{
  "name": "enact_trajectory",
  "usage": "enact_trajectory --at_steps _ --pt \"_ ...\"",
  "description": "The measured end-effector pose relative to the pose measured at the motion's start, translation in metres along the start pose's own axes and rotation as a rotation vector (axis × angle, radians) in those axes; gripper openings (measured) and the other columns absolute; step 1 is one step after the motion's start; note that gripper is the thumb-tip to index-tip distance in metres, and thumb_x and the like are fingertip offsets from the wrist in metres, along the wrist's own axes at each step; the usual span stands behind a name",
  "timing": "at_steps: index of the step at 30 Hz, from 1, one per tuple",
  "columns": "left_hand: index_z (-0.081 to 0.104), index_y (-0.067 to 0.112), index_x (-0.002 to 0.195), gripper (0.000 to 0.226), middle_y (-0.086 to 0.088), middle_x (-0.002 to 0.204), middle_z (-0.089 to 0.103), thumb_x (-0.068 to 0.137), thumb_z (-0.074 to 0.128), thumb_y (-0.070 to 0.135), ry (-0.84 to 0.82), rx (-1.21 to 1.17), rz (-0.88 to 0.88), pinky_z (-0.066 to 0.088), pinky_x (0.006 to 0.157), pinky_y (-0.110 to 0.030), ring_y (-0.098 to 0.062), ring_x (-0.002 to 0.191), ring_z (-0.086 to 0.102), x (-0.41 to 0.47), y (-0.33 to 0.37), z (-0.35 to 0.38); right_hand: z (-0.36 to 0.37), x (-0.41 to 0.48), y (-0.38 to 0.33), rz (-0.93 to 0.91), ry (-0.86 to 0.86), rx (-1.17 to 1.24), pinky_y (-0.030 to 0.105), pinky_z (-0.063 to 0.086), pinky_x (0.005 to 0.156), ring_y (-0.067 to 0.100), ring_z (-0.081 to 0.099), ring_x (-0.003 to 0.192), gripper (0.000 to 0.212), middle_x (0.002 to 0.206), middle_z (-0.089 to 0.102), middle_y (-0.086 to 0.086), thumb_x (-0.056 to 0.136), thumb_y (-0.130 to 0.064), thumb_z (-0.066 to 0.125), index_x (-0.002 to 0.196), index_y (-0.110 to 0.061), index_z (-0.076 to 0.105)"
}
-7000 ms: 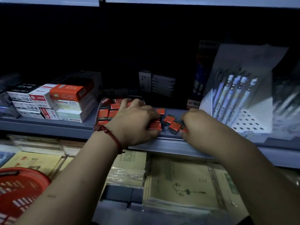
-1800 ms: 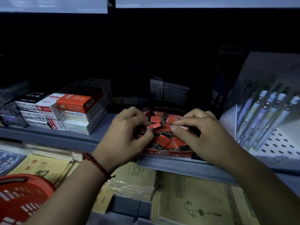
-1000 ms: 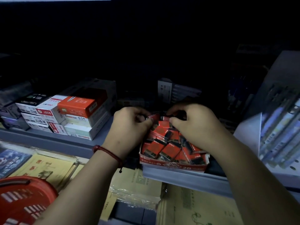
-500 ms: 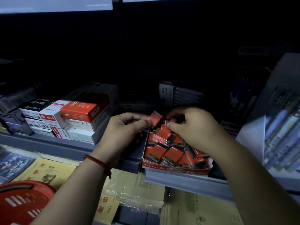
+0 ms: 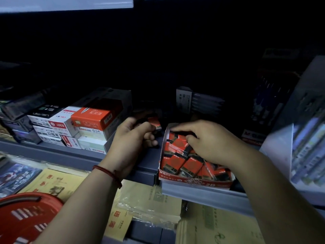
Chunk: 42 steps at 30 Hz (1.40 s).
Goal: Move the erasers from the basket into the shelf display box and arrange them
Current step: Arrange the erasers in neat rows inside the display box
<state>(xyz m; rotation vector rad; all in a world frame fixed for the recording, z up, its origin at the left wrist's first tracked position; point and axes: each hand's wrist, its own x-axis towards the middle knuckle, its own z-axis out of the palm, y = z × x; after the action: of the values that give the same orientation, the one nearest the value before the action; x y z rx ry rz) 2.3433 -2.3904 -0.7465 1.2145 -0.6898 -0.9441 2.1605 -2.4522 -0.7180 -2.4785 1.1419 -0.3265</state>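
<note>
Dim shop shelf (image 5: 70,152): the display box (image 5: 195,182) at its edge holds jumbled erasers (image 5: 175,161). Left hand (image 5: 130,138) pinches one eraser (image 5: 155,123) beside it; right hand (image 5: 211,143) bends its fingers into the pile, grip unclear. Light, firm, likely slick-wrapped: pinch across narrow sides.

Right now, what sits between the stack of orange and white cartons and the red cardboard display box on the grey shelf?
Head view: only the left hand, holding one red-and-black eraser, above bare grey shelf.
</note>
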Motion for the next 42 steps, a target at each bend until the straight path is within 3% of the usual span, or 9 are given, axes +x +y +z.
enact_trajectory --at_steps 3,6,12,16,20,25,30,36,42 --pt "0.058 0.009 0.087 0.016 -0.013 0.078 0.054 0.091 0.059 -0.007 -0.002 -0.022 0.012 0.056 0.056 -0.027 -0.015 0.059 0.056 0.001 -0.002 -0.002 0.001 0.001 -0.001 -0.001 -0.028 -0.031 0.02 0.037 0.041 0.003 0.044 0.039 0.044 0.101 0.056 -0.014 0.104 -0.02 0.04 0.135 -0.049 0.053" --pt "0.06 0.008 0.092 0.015 -0.013 0.08 0.058 0.091 0.06 -0.007 -0.006 -0.022 0.027 0.059 0.059 -0.029 -0.017 0.06 0.058 0.001 -0.003 -0.004 0.001 0.002 -0.001 -0.005 0.003 -0.028 0.021 0.035 0.041 0.004 0.043 0.038 0.038 0.071 0.055 -0.012 0.101 -0.02 0.043 0.127 -0.043 0.057" --pt "0.062 0.005 0.099 0.009 -0.006 0.066 0.064 0.093 0.062 -0.002 0.047 -0.018 0.076 0.063 0.062 -0.035 -0.018 0.058 0.062 0.001 -0.001 0.0 0.001 -0.002 0.002 0.018 0.112 0.109 0.02 0.034 0.042 0.004 0.046 0.04 0.025 0.059 0.052 -0.007 0.091 -0.021 0.052 0.104 -0.042 0.055" --pt "0.074 0.018 0.103 0.016 -0.004 0.068 0.07 0.09 0.071 0.009 -0.031 0.256 0.174 0.055 0.055 -0.025 -0.014 0.061 0.066 0.005 0.005 0.006 0.001 -0.005 0.001 -0.003 0.159 0.131 0.013 0.034 0.046 0.0 0.05 0.049 0.022 0.065 0.055 -0.011 0.088 -0.022 0.056 0.1 -0.04 0.056" --pt "0.077 0.024 0.108 0.022 0.008 0.095 0.078 0.087 0.078 0.021 -0.148 0.535 0.277 0.059 0.086 -0.036 -0.007 0.093 0.073 0.015 0.0 0.009 -0.001 -0.007 0.002 -0.027 0.129 0.171 0.01 0.033 0.055 -0.016 0.051 0.066 0.027 0.076 0.056 -0.028 0.087 -0.025 0.063 0.106 -0.043 0.058" --pt "0.075 0.026 0.111 0.022 0.007 0.108 0.076 0.09 0.071 0.031 -0.141 1.033 0.497 0.053 0.089 -0.026 -0.01 0.104 0.068 0.018 0.002 0.015 0.0 -0.004 0.008 0.006 0.154 0.174 0.024 0.049 0.067 -0.002 0.057 0.074 0.027 0.086 0.06 -0.019 0.094 -0.026 0.06 0.115 -0.043 0.06" --pt "0.073 0.026 0.118 0.026 0.009 0.12 0.071 0.093 0.069 0.028 -0.181 1.045 0.413 0.037 0.086 -0.007 -0.004 0.114 0.061 0.02 0.006 0.016 0.002 -0.003 0.012 0.139 0.192 0.214 0.031 0.05 0.052 0.012 0.057 0.053 0.018 0.065 0.058 -0.003 0.1 -0.033 0.053 0.117 -0.034 0.061" --pt "0.075 0.033 0.11 0.024 0.011 0.114 0.073 0.091 0.066 0.021 -0.192 1.102 0.353 0.047 0.09 -0.017 -0.006 0.109 0.064 0.019 0.007 0.017 0.002 -0.005 0.009 0.215 0.217 0.229 0.025 0.036 0.047 0.012 0.05 0.049 0.025 0.062 0.051 -0.001 0.101 -0.033 0.052 0.078 -0.023 0.053" --pt "0.071 0.029 0.109 0.021 0.003 0.103 0.072 0.089 0.068 0.025 -0.129 1.115 0.324 0.053 0.081 -0.025 -0.014 0.097 0.067 0.018 0.007 0.023 0.002 -0.004 0.006 0.212 0.21 0.2 0.026 0.037 0.048 0.014 0.055 0.055 0.017 0.069 0.054 0.0 0.102 -0.034 0.05 0.093 -0.021 0.057"
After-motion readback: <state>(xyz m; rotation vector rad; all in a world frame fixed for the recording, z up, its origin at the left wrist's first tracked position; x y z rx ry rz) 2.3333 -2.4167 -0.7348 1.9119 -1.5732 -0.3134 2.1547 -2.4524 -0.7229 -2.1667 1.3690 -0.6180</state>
